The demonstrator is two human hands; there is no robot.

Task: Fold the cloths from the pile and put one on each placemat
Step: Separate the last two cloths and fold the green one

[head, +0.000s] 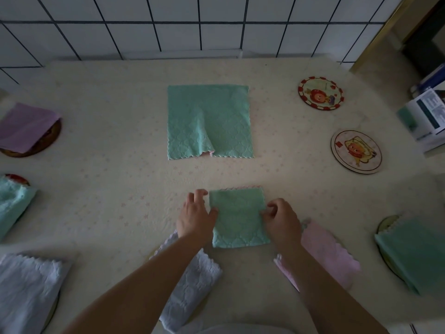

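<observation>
Folded green cloth (239,219) lies flat on the worktop (108,189), near edge, centre. Left hand (196,216) holds its left edge, thumb on top, fingers loosely spread. Right hand (281,219) pinches its right edge with curled fingers. Unfolded green cloth (209,121) lies farther back. Two bare round placemats (356,151) sit to the right; other placemats around carry folded cloths.
</observation>
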